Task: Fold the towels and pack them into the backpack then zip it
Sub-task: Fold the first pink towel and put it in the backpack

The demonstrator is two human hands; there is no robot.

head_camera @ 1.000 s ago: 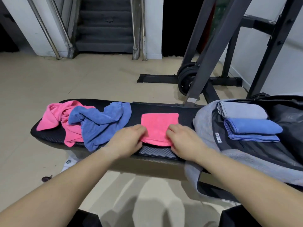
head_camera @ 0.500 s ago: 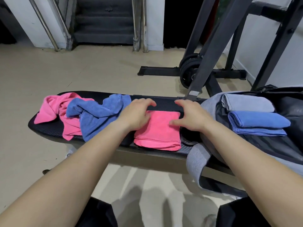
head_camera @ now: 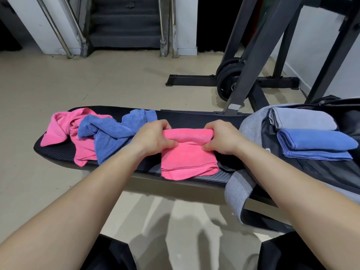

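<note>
A folded pink towel (head_camera: 188,160) lies on the black bench (head_camera: 194,118), its far edge rolled over toward me. My left hand (head_camera: 153,136) grips that far edge at its left end, and my right hand (head_camera: 222,137) grips it at the right end. An open grey and black backpack (head_camera: 251,125) lies on the bench's right end. Inside it sit a folded grey towel (head_camera: 302,118) and a folded blue towel (head_camera: 313,143). A crumpled blue towel (head_camera: 115,131) and a crumpled pink towel (head_camera: 64,129) lie on the bench's left part.
A dark weight rack (head_camera: 259,55) with weight plates (head_camera: 228,78) stands behind the bench on the beige floor. Stairs with metal railings (head_camera: 124,24) rise at the back. The backpack's grey strap (head_camera: 237,190) hangs over the bench's near edge.
Both hands went from the pink towel's near edge to its far edge, took hold of it, and are bringing it over toward me.
</note>
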